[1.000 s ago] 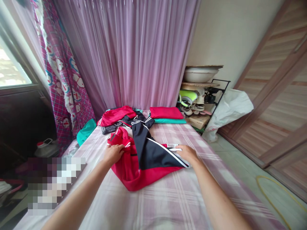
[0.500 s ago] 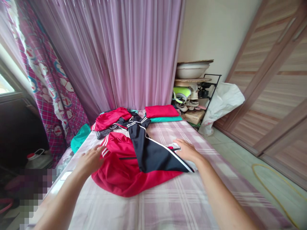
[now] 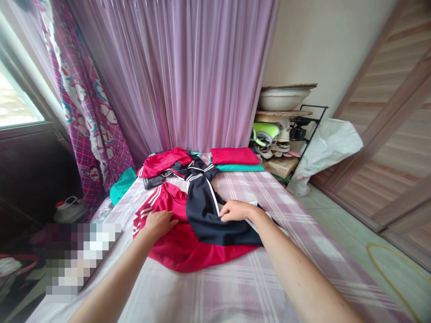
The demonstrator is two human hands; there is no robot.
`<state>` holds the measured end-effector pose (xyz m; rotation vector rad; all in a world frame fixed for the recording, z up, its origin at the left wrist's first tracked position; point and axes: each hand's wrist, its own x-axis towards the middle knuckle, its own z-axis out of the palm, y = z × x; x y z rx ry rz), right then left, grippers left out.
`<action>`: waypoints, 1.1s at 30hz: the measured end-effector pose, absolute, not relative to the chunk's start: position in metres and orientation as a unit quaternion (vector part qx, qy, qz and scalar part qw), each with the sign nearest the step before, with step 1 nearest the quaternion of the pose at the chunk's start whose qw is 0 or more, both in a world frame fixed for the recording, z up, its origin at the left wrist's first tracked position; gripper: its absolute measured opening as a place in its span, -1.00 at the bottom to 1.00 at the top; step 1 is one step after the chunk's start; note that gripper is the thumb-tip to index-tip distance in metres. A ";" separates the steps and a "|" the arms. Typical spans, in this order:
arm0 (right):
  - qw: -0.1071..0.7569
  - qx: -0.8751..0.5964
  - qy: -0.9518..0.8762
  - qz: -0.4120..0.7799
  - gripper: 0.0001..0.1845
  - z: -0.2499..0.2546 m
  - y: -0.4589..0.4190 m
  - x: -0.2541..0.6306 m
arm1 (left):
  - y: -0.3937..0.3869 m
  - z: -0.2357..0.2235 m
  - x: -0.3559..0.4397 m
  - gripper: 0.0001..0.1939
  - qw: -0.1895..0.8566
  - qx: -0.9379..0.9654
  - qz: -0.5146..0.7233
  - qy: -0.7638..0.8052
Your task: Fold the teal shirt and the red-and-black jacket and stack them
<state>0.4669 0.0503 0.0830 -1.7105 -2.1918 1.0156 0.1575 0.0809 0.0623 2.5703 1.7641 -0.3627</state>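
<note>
A red and black track jacket (image 3: 188,249) with white stripes lies crumpled on the bed in front of me. My left hand (image 3: 160,223) rests over its red part, fingers spread on the cloth and thumb pointing right. On the other side my right hand (image 3: 235,211) pinches the black panel (image 3: 215,231) beside its white stripe, and the cloth is bunched under the fingers. Some of the jacket's right edge is hidden behind my right wrist and forearm.
Beyond the jacket lie a rumpled red and black garment pile (image 3: 168,162) and a folded red and green stack (image 3: 235,157). A shoe rack (image 3: 314,119), a white sack (image 3: 332,148) and a wardrobe (image 3: 380,148) stand right of the plaid bed (image 3: 215,291). Curtains (image 3: 188,76) hang behind.
My right hand has moved left from the jacket's right edge onto the black panel, bunching it. My left hand has shifted right onto the red cloth. The view has turned slightly left.
</note>
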 end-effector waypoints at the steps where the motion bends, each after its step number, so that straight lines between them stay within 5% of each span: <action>1: 0.069 -0.553 -0.739 0.380 -0.85 0.086 0.050 0.472 | 0.081 0.068 0.155 -0.55 0.004 0.817 -0.133 0.562; 4: 0.034 -0.570 -0.719 0.396 -0.81 0.092 0.060 0.484 | 0.085 0.085 0.153 -0.57 0.011 0.808 -0.148 0.570; 10: 0.128 -0.720 -0.650 0.206 -0.67 0.080 0.112 0.478 | 0.122 0.093 0.160 -0.60 -0.028 0.809 -0.013 0.587; 15: 0.140 -0.741 -0.620 0.218 -0.64 0.058 0.153 0.458 | 0.167 0.075 0.162 -0.54 -0.055 0.835 0.016 0.547; 21: 0.191 -0.714 -0.609 0.290 -0.72 0.033 0.164 0.450 | 0.185 0.066 0.164 -0.79 -0.023 0.859 -0.061 0.507; 27: 0.352 -0.693 -0.557 0.293 -0.71 0.064 0.189 0.501 | 0.206 0.094 0.170 -0.76 -0.061 0.839 -0.042 0.539; 33: 0.534 -0.673 -0.471 0.200 -0.48 0.118 0.231 0.545 | 0.246 0.139 0.197 -0.59 -0.115 0.754 0.145 0.630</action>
